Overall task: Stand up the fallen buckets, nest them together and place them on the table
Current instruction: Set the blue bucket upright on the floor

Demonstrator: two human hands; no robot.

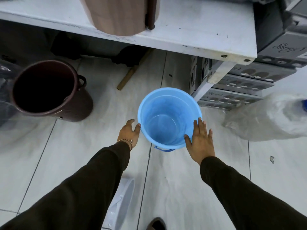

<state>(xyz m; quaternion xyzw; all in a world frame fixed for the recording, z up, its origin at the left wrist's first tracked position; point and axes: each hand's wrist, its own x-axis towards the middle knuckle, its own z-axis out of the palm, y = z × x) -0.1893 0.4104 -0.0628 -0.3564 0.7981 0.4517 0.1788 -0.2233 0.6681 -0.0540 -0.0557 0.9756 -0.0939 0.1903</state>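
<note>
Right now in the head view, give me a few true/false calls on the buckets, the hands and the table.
1. The blue bucket stands upright on the floor, mouth up. True.
2. The blue bucket holds another bucket. False: its inside is bare.
3. The left hand and the right hand flank the blue bucket at its rim, fingers spread. True.
4. The maroon bucket sits on the table. False: it is on the floor, left of the blue bucket and apart from it.
5. A brown cylinder rests on the table. True.
</note>
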